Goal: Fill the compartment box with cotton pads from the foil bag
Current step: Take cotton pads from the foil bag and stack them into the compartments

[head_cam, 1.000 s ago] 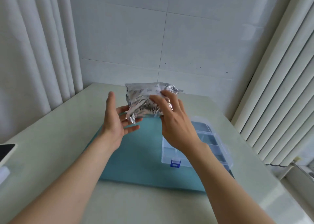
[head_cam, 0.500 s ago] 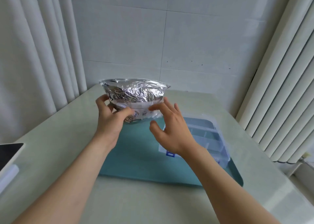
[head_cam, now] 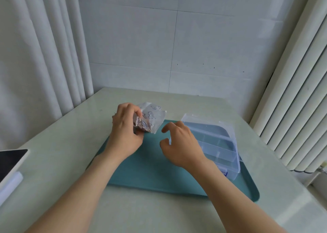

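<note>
Clenched round the bag [head_cam: 151, 119], the left hand [head_cam: 125, 128] holds it crumpled and tilted, raised over the far left corner of the teal mat [head_cam: 150, 172]; this head view is the only one. Silver foil and printed marks show between the fingers. The right hand [head_cam: 180, 144] holds nothing. Its fingers are loosely curled and spread over the mat, just right of the bag and apart from it. Its back overlaps the left edge of the clear box [head_cam: 215, 140], but whether it touches cannot be told. The box lies on the right part of the mat, with a blue latch [head_cam: 224, 172] at its near end. The mat lies on a pale table [head_cam: 58, 144], with a dark tablet [head_cam: 10, 162] at the left edge.
</note>
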